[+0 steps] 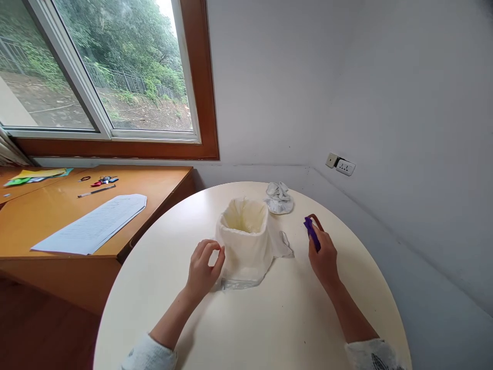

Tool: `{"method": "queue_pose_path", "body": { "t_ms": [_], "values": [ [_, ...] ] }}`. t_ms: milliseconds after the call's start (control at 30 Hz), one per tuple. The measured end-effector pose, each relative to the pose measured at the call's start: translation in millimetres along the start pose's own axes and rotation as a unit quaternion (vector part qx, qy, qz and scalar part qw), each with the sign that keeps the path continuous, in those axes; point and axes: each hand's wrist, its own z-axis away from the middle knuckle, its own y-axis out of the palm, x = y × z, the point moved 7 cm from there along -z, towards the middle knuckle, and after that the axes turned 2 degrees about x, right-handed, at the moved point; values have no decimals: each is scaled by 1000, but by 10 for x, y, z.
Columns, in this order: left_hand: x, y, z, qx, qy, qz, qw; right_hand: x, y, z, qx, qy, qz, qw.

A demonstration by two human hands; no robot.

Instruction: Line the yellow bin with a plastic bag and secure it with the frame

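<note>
A bin lined with a whitish plastic bag point(246, 257) stands upright on the round table, its mouth open and the bag folded over the rim and draping down outside. My left hand point(203, 267) is at the left side of this bag, thumb and forefinger brought together in a pinch. Whether a bit of the bag is between those fingertips, I cannot tell. Out to the right, my right hand point(322, 254) is closed around a small purple crumpled bundle point(313, 234), held above the table and apart from the bin. Its exact kind does not show.
Behind the bin lies a crumpled whitish plastic bag point(279, 198) on the round table point(269, 329). A wooden desk point(162, 190) adjoins at left, bearing paper sheets point(96, 223), a pen point(96, 191), keys point(106, 181) and coloured papers point(38, 174). A wall socket point(345, 167) is at right.
</note>
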Motion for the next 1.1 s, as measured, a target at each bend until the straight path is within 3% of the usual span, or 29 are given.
{"method": "queue_pose_path", "body": {
  "t_ms": [133, 233, 333, 467, 533, 667, 900, 1100],
  "values": [
    [-104, 33, 20, 32, -30, 67, 997, 377, -306, 34, -120, -96, -5, 988],
    [-193, 56, 23, 58, -78, 149, 984, 735, -471, 172, -166, -188, -39, 967],
    [-242, 122, 20, 98, -137, 281, 945, 1092, -470, 345, -120, -263, -86, 953],
    [-284, 258, 33, 168, -182, 460, 853, 1461, -311, 565, -29, -326, -117, 938],
    [-276, 293, 42, 183, -203, 495, 825, 1578, -232, 640, -1, -345, -119, 931],
    [-269, 328, 61, 208, -254, 502, 800, 1711, -145, 703, 28, -363, -122, 923],
    [-247, 344, 82, 247, -287, 473, 796, 1783, -92, 753, 64, -378, -107, 918],
    [-266, 365, 86, 267, -297, 527, 750, 1774, -26, 777, 75, -375, -109, 917]
  ]
}}
